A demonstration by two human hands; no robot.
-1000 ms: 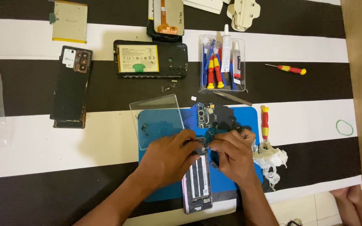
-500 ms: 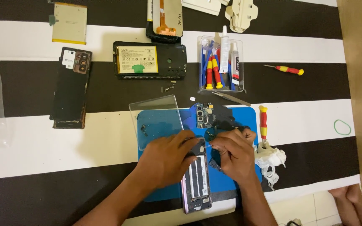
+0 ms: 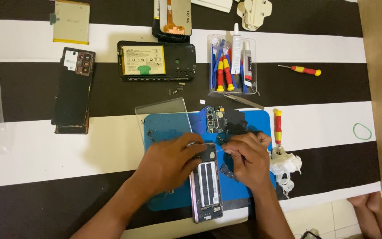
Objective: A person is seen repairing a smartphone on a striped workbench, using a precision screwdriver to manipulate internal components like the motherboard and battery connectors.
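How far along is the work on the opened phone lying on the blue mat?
Done: the opened phone has its back off, and a circuit board lies loose on the blue mat. In hand: the left hand steadies the phone's top while the right hand picks at it. Left: the phone is unclosed; a screwdriver lies beside the mat.

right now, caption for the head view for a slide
Both hands, left hand and right hand, work on an opened phone over a blue mat.

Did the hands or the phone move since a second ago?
Hardly. The left hand and right hand stay together over the top of the opened phone on the blue mat. Nothing was picked up or let go. The tool box and the screwdrivers stayed put.
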